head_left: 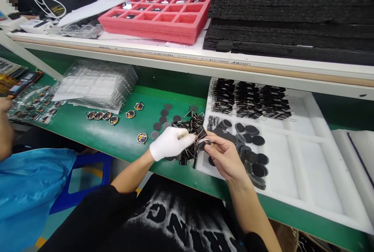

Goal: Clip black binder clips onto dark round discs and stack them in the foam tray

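My left hand (171,143), in a white glove, pinches a black binder clip (201,132) by its wire handle. Bare fingers of my right hand (223,152) hold a thin round watch part (203,143) by its edge, right beside the clip. The clip's jaws seem to meet the part's rim, though the fingers partly hide this. Beneath both hands lies a heap of black binder clips (189,152). Dark round discs (163,119) are spread on the green table behind my left hand. More dark discs (258,170) fill the tray compartment beside my right hand.
A white foam tray (309,139) holds rows of clipped parts (248,98) at its back. Watch parts (113,120) lie at left, near stacked clear plastic trays (96,84). Overhead, a shelf edge (175,58) carries a pink foam tray (154,26) and black foam sheets (292,18). A co-worker's blue garment (32,182) shows at left.
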`<state>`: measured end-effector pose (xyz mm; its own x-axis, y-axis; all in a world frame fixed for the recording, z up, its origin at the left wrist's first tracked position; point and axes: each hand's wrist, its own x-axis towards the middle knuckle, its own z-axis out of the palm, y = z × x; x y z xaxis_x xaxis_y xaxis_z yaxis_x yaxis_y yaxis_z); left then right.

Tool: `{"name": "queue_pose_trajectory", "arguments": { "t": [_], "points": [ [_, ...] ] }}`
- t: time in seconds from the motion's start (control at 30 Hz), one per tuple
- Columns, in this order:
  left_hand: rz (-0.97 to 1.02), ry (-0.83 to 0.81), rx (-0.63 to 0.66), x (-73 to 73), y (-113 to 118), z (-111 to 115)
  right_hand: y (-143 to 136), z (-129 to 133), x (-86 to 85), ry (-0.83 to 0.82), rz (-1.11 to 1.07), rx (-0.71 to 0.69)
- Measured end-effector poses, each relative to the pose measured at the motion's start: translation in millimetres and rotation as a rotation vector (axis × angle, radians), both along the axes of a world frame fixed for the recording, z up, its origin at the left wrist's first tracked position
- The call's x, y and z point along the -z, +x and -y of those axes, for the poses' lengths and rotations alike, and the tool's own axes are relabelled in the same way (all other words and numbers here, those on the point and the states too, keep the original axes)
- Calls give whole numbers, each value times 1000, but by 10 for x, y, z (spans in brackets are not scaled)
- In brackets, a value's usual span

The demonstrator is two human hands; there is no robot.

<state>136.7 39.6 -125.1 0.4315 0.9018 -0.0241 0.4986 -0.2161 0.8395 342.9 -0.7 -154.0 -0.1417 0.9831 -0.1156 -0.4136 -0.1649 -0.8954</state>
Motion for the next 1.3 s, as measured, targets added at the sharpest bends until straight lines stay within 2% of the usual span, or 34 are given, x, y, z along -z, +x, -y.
{"name": "queue_pose_trajectory", "arguments": {
  "t": [0.13,0.37,0.47,0.57,0.67,0.77,0.9,1.07,1.17,1.3],
  "points": [
    [-98,-27,-4,-50,116,57,62,28,12,6,40,17],
    [-151,78,44,-37,160,79,58,64,-28,-80,-27,-42],
    [-190,65,46,-36,106,86,81,36,-67,-117,-54,80],
    [-235,41,108,-36,51,109,104,-20,-73,-157,-76,218],
    [-265,41,164,-51,27,121,78,-46,-55,-169,-84,231],
    [-255,19,179,-98,27,84,28,-20,-54,-93,-111,176],
    [-216,5,161,-176,59,8,21,2,-90,4,11,-3],
    [-176,-65,66,-199,156,42,67,-45,-105,-1,71,71],
    [-207,-53,1,-146,186,107,83,-47,-83,-26,47,92],
    [-191,-32,-4,-50,165,158,107,-29,-62,-73,30,77]
  ]
}}
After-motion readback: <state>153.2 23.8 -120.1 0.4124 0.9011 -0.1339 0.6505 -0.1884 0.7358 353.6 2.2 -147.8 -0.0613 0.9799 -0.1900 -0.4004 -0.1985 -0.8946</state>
